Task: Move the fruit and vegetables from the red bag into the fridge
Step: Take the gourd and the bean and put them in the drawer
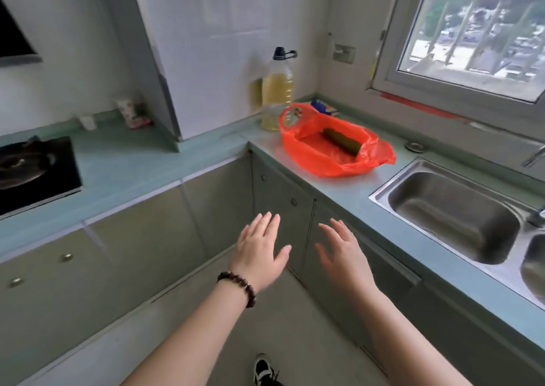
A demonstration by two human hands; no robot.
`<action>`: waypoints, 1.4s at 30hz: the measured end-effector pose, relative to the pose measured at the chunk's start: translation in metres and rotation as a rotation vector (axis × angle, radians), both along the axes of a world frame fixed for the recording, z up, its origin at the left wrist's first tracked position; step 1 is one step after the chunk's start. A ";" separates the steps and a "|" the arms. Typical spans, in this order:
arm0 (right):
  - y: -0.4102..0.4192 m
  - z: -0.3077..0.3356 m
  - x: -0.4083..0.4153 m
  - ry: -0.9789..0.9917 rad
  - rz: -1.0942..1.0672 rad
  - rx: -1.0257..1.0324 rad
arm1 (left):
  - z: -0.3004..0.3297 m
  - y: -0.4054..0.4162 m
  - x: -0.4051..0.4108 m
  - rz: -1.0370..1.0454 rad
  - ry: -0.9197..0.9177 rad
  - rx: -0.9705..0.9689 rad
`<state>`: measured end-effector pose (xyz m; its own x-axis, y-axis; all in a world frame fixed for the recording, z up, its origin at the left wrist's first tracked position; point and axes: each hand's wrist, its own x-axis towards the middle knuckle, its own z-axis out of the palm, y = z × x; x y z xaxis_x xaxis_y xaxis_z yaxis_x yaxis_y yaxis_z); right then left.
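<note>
A red plastic bag [321,161] lies open on the green countertop in the corner, left of the sink. One dark green cucumber [342,144] lies inside it. My left hand [261,245], with a bead bracelet on the wrist, and my right hand [343,253] hover side by side in front of the cabinet doors, well below and short of the bag. Both hands are empty with fingers spread. No fridge is in view.
A large oil bottle [277,91] stands just behind the bag. A steel sink [454,217] is at the right under a window. A black gas hob [35,170] sits at the left. A cup [128,110] stands by the wall.
</note>
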<state>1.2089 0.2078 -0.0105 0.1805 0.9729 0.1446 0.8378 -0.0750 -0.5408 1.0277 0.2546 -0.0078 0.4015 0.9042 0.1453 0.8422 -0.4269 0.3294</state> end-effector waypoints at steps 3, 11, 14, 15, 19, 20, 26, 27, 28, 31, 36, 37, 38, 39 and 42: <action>0.054 -0.004 0.025 0.011 -0.063 -0.035 | -0.007 0.063 0.023 -0.044 0.007 -0.031; 0.184 -0.001 0.089 0.000 -0.194 -0.106 | -0.006 0.215 0.077 -0.141 -0.057 -0.106; 0.212 -0.006 0.106 0.005 -0.228 -0.120 | -0.009 0.254 0.098 -0.178 -0.072 -0.119; 0.222 -0.008 0.112 0.014 -0.238 -0.119 | -0.010 0.265 0.105 -0.192 -0.078 -0.123; 0.264 -0.014 0.138 0.028 -0.260 -0.077 | -0.015 0.312 0.136 -0.243 -0.100 -0.141; 0.276 -0.015 0.145 0.030 -0.260 -0.066 | -0.017 0.323 0.143 -0.253 -0.107 -0.146; 0.358 -0.027 0.187 0.041 -0.278 -0.054 | -0.029 0.396 0.186 -0.294 -0.113 -0.132; 0.373 -0.031 0.195 0.037 -0.275 -0.054 | -0.031 0.411 0.195 -0.296 -0.105 -0.126; 0.387 -0.035 0.204 0.033 -0.272 -0.052 | -0.034 0.427 0.204 -0.296 -0.093 -0.121; 0.423 -0.047 0.234 -0.023 -0.284 -0.043 | -0.042 0.468 0.233 -0.305 -0.048 -0.127; 0.457 -0.068 0.281 -0.175 -0.318 -0.167 | -0.049 0.519 0.292 -0.389 0.124 -0.075; 0.461 -0.073 0.287 -0.193 -0.313 -0.216 | -0.051 0.528 0.301 -0.414 0.181 -0.074; 0.464 -0.077 0.292 -0.206 -0.308 -0.262 | -0.053 0.536 0.308 -0.443 0.238 -0.073; 0.466 -0.082 0.297 -0.215 -0.305 -0.302 | -0.056 0.544 0.315 -0.479 0.295 -0.064; 0.471 -0.095 0.309 -0.214 -0.299 -0.388 | -0.061 0.561 0.336 -0.622 0.444 -0.026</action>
<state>1.5180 0.6785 -0.1055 0.4643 0.8726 -0.1513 0.8375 -0.4882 -0.2454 1.3635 0.8158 -0.0691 0.8538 0.4932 -0.1667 0.5047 -0.8627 0.0323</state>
